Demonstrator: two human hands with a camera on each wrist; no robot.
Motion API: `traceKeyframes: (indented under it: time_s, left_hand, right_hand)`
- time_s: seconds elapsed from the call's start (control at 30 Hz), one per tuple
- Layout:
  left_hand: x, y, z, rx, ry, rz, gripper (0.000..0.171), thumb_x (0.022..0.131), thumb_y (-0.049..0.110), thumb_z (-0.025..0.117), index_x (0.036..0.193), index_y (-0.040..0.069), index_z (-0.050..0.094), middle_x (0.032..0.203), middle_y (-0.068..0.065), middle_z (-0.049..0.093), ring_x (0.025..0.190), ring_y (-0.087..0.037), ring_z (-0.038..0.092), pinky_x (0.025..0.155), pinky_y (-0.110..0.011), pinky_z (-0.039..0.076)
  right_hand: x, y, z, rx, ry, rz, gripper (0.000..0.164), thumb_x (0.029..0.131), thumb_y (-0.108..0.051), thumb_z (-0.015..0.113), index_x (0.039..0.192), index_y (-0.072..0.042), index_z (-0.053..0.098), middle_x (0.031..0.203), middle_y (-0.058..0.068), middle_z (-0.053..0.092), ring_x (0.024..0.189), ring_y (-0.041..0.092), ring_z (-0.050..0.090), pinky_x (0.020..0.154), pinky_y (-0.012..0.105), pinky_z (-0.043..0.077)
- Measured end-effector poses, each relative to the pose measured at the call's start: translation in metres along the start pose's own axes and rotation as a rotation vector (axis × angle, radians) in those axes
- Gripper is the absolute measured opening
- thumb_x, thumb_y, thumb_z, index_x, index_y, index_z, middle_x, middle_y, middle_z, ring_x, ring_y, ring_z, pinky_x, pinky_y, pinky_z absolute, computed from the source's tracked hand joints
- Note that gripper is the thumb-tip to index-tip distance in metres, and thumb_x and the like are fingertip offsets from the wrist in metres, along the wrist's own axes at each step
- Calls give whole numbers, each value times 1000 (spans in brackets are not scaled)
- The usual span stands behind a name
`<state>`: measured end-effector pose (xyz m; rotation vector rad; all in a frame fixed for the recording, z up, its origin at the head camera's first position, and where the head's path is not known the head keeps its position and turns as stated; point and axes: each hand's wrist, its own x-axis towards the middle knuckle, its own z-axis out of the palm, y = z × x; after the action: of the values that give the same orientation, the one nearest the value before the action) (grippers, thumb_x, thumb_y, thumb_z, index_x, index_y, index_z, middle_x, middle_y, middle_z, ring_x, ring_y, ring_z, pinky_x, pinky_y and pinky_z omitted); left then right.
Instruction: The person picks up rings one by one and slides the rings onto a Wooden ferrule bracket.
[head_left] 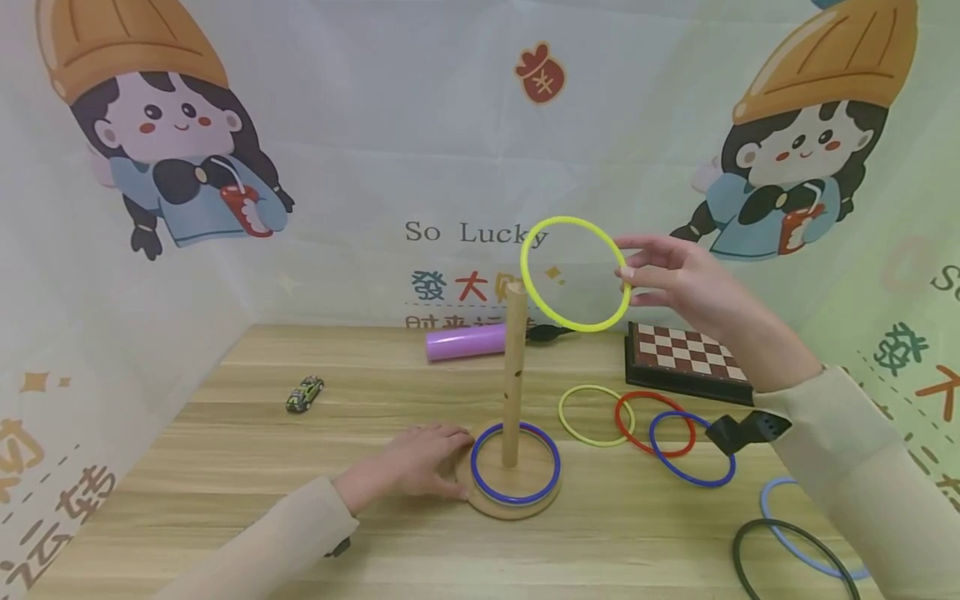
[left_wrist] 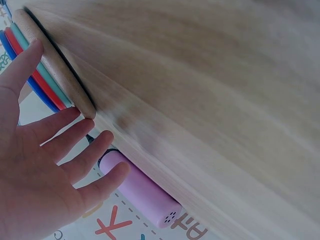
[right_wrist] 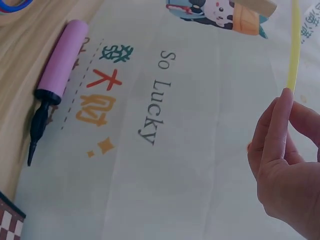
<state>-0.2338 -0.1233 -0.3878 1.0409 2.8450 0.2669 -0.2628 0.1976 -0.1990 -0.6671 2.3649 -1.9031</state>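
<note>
My right hand (head_left: pixel 678 279) pinches a yellow ring (head_left: pixel 527 275) by its right edge, holding it up beside the top of a wooden post (head_left: pixel 513 358). The right wrist view shows the same ring (right_wrist: pixel 294 50) between thumb and fingers. The post stands upright on a round wooden base (head_left: pixel 517 510). A blue ring (head_left: pixel 557 475) lies around the post; the left wrist view shows a red ring (left_wrist: pixel 44 82) and a teal ring (left_wrist: pixel 42 67) stacked with it. My left hand (head_left: pixel 420 460) touches the base's left edge, fingers spread and fairly straight.
Right of the base lie another yellow ring (head_left: pixel 573 435), a red ring (head_left: pixel 645 450) and a blue ring (head_left: pixel 693 481), overlapping. Nearer are light blue (head_left: pixel 787 546) and black rings (head_left: pixel 738 554). Behind are a purple pump (head_left: pixel 465 342) and a chessboard (head_left: pixel 686 354). A toy car (head_left: pixel 305 394) sits left.
</note>
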Motion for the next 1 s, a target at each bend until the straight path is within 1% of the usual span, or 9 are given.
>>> traceKeyframes:
  time_s: [0.2, 0.4, 0.53, 0.7, 0.83, 1.0]
  left_hand:
    - [0, 0, -1, -3, -1, -2, 71, 73, 48, 64, 126, 4, 45, 129, -13, 42, 115, -33, 39, 92, -51, 31]
    - [0, 1, -2, -4, -4, -3, 71, 73, 48, 64, 126, 4, 45, 129, -13, 42, 115, -33, 39, 93, -51, 31]
    - [0, 1, -2, 2, -8, -2, 72, 73, 48, 64, 126, 4, 45, 129, -13, 42, 115, -32, 39, 93, -51, 31]
    - [0, 1, -2, 8, -14, -4, 73, 74, 49, 63, 127, 4, 44, 130, -13, 42, 116, -33, 38, 94, -52, 29]
    - [-1, 1, -2, 8, -10, -3, 73, 74, 50, 63, 127, 4, 44, 130, -13, 42, 116, -32, 38, 94, -52, 29]
    - [-1, 0, -1, 22, 5, 9, 71, 73, 50, 63, 126, 5, 46, 128, -10, 44, 115, -31, 40, 93, -51, 31]
  right_hand:
    - [8, -8, 15, -24, -41, 12, 41, 84, -9, 60, 122, -2, 47, 95, 12, 54, 85, 20, 57, 74, 32, 50]
    - [13, -2, 28, -26, -85, 21, 38, 85, -5, 58, 121, 0, 47, 94, 13, 53, 84, 21, 57, 75, 36, 49]
    - [12, 9, 35, -22, -124, 47, 41, 85, -4, 57, 123, 2, 45, 97, 16, 50, 85, 21, 55, 76, 37, 49]
    - [11, 25, 44, -21, -143, 98, 41, 84, -1, 57, 123, 2, 45, 99, 20, 49, 87, 21, 55, 75, 38, 49]
    - [9, 41, 49, -25, -159, 126, 40, 84, 0, 56, 122, 4, 45, 97, 17, 50, 85, 21, 56, 74, 38, 50]
    - [5, 64, 54, -23, -202, 164, 40, 84, -5, 57, 121, 5, 46, 97, 15, 49, 81, 20, 55, 73, 38, 50]
